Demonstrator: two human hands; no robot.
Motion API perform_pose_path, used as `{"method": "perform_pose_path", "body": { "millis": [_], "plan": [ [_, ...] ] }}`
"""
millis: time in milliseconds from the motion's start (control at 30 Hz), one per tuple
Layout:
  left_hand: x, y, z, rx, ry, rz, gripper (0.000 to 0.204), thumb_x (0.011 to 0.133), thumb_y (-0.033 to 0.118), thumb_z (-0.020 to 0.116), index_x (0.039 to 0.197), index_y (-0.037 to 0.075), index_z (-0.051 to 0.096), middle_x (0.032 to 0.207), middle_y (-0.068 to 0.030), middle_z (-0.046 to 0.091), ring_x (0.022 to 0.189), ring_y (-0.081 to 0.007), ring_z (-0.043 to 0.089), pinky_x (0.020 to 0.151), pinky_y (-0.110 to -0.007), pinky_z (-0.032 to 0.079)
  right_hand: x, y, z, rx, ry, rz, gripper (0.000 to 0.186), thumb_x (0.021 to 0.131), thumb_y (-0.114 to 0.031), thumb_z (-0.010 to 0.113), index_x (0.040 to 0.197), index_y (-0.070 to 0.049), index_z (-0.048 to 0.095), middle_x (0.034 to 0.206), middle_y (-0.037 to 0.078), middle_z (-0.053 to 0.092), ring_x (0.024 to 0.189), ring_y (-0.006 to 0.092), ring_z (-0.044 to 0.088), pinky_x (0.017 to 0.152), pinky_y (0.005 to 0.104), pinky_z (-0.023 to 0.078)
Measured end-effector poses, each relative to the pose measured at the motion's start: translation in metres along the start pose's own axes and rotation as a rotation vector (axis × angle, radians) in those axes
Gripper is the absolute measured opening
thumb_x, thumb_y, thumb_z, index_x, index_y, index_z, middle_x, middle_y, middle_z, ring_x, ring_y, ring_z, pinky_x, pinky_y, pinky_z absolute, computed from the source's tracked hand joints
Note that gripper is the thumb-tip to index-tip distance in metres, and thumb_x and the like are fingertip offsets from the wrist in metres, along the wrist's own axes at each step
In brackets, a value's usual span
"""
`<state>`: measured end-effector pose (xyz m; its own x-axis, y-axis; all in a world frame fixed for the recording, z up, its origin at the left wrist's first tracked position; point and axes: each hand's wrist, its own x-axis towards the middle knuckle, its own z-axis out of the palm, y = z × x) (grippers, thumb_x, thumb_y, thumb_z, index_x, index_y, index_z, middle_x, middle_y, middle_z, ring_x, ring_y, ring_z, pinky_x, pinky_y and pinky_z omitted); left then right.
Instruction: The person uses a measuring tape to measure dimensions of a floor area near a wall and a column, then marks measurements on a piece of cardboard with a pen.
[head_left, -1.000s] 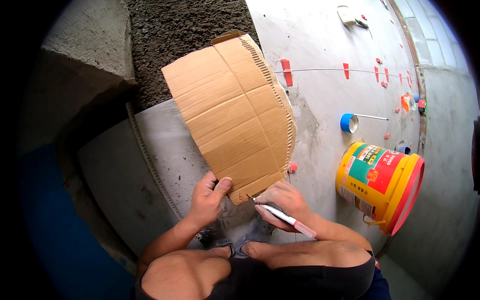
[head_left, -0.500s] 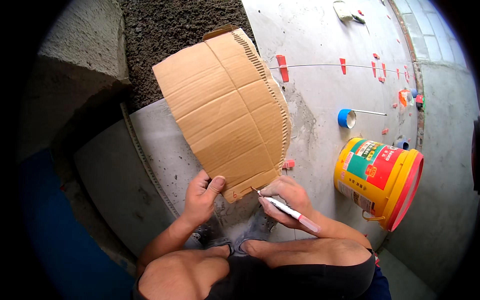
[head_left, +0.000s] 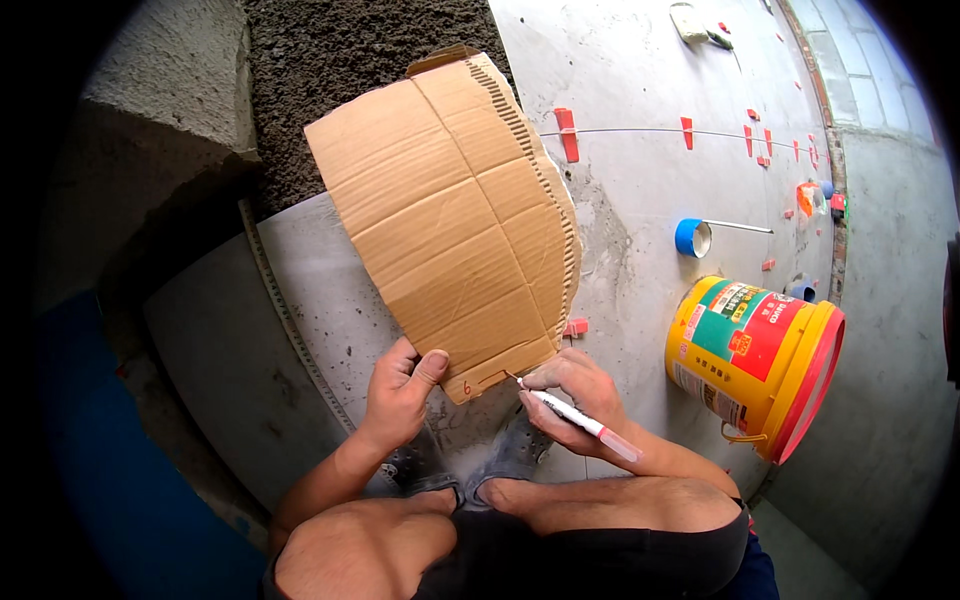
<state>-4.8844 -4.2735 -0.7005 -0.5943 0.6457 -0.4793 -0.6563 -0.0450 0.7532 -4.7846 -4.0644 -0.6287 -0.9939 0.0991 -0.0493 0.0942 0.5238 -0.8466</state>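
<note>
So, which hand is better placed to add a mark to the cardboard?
Probably the right hand: it holds a white-and-red marker, tip at the lower edge of the cardboard. The left hand is occupied gripping the cardboard's lower left.

Yellow bucket [head_left: 755,365] and red wedges [head_left: 567,135]

Grey tile floor [head_left: 630,80] | yellow bucket [head_left: 755,365] | red wedges [head_left: 567,135] in a row | dark clogs [head_left: 413,468]

Cardboard sheet [head_left: 450,220] blocks direct way ahead of left fingers [head_left: 432,364] and right fingers [head_left: 562,374]. Passable lane over grey floor [head_left: 625,300] between sheet and yellow bucket [head_left: 735,345]; red wedge [head_left: 577,327] intrudes near sheet edge, blue roll [head_left: 686,237] farther up. Concrete block [head_left: 180,70] obstructs upper left.
</note>
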Motion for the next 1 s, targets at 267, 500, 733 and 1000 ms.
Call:
{"method": "perform_pose_path", "body": {
  "millis": [267,500,733,1000],
  "plan": [
    [0.001,-0.001,-0.001,0.006,-0.003,-0.002,0.027,0.101,0.018,0.055,0.117,-0.003,0.059,0.108,-0.005,0.065,0.097,-0.0104,0.056,0.085,-0.027,0.046,0.001,0.002,0.0,0.001,-0.007,0.005,0.019,0.076,-0.002,0.073,0.091,-0.004,0.062,0.083,0.01,0.066,0.074,0.0283,0.062,0.068,0.0369,0.05],
    [0.002,0.002,0.003,-0.007,0.019,-0.007,0.026,0.101,0.017,0.054,0.117,-0.003,0.059,0.104,-0.0039,0.065,0.093,-0.0099,0.056,0.084,-0.027,0.046,0.0,0.001,-0.003,0.029,-0.019,0.037,0.018,0.076,-0.002,0.072,0.09,-0.005,0.062,0.082,0.01,0.064,0.075,0.0292,0.06,0.071,0.0372,0.048],
    [0.005,0.002,0.003,0.027,0.025,-0.011,0.026,0.1,0.017,0.054,0.116,-0.003,0.059,0.102,-0.0037,0.065,0.091,-0.0099,0.055,0.082,-0.026,0.045,-0.002,0.005,-0.006,0.032,0.1,0.033,0.016,0.073,-0.003,0.072,0.086,-0.006,0.063,0.078,0.007,0.064,0.074,0.0254,0.06,0.08,0.0401,0.047],
    [0.006,0.005,-0.007,0.067,-0.062,-0.078,0.026,0.1,0.018,0.054,0.115,-0.002,0.061,0.101,-0.0033,0.064,0.09,-0.01,0.054,0.082,-0.027,0.046,0.008,0.001,-0.019,-0.046,-0.021,-0.034,0.013,0.07,-0.004,0.071,0.081,-0.009,0.065,0.074,0.003,0.066,0.073,0.0207,0.063,0.11,0.0536,0.035]
  ]
}}
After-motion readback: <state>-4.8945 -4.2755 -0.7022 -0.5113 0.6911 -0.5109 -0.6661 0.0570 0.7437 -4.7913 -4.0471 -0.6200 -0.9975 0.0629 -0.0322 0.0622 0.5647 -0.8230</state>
